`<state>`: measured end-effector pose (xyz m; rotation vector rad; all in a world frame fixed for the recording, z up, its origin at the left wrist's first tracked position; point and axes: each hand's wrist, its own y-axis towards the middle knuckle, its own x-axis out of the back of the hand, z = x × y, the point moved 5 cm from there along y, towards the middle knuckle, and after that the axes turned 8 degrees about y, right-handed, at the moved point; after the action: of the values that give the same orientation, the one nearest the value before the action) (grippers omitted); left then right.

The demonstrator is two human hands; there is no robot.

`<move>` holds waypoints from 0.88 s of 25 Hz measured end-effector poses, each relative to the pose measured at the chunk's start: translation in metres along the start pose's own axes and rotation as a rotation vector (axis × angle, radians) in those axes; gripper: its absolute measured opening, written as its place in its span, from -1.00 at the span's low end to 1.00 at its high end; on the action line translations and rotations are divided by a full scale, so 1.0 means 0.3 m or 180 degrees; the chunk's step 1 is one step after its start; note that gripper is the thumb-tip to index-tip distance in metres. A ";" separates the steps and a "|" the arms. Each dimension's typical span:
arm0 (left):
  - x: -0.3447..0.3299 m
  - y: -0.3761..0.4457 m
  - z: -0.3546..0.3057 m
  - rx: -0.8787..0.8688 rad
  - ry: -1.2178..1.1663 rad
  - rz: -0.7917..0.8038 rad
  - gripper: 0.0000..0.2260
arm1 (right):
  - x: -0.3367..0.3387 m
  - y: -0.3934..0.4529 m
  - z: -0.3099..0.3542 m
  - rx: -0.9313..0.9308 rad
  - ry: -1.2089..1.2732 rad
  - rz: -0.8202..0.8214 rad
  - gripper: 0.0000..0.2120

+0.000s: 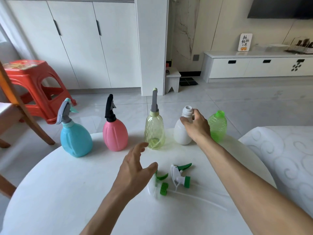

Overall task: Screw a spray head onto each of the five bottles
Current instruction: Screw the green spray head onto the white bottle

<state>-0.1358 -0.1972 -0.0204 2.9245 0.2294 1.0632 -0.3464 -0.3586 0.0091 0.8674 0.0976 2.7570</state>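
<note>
White bottle (182,133): neck steadied, spray head pickup pending.

The right hand (197,127) grips the white bottle just below its bare threaded neck, fourth in the row on the counter (67,192). The left hand (135,168) hovers spread wide, empty, beside two white-and-green spray heads (180,177) lying with thin dip tubes. Feed the tube in first, seat the ribbed collar square, then turn. Smooth opaque plastic; the neighbouring green bottle (217,126) is translucent and ribbed.
</note>
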 end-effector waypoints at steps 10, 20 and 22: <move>0.047 -0.090 -0.108 -0.1068 0.0263 0.0049 -0.21 | 0.135 -0.506 0.131 0.0717 0.2175 0.0787 -0.81; 0.172 -0.109 0.019 -0.0700 0.1908 -0.0823 -0.35 | -0.047 -0.610 0.033 0.1534 -0.1239 0.1232 -0.71; 0.172 -0.116 0.030 -0.0816 0.2380 -0.0954 -0.31 | -0.127 -0.643 0.003 0.1717 -0.1718 0.1570 -0.72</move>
<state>-0.0956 -0.1551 0.0031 2.0669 0.4738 1.8924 -0.2740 -0.1819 -0.0379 1.9781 0.6177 2.8307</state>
